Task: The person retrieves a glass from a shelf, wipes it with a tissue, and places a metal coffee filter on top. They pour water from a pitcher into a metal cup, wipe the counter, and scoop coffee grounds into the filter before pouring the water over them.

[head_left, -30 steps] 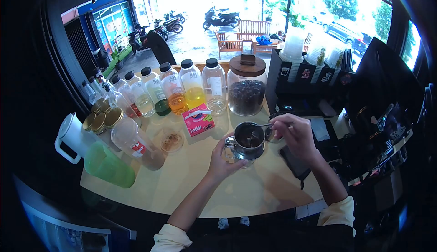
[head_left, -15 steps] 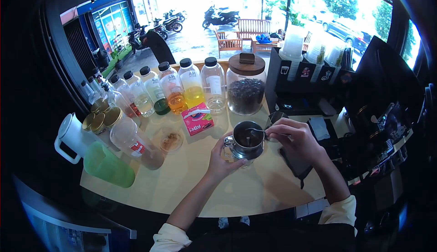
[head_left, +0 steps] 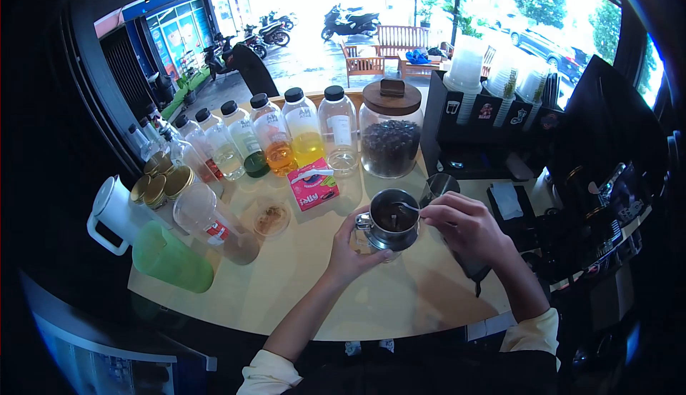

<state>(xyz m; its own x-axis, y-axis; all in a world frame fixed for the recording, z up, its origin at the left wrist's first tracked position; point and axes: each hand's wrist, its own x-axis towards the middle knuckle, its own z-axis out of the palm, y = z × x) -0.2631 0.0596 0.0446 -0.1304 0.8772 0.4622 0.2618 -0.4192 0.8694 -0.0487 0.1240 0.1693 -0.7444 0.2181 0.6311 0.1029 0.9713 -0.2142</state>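
Now left hand cups filter; right hand pinches spoon.

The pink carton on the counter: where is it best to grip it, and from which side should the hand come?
Probably grip the pink carton across its two long side faces, coming from above on the near side. It lies flat with bare counter in front, while bottles stand close behind it, and the left hand is nearest.

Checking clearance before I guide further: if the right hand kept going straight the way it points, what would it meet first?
Probably the metal cup: the right hand points left across the counter, spoon already dipped inside. Depth is hard to judge from overhead.
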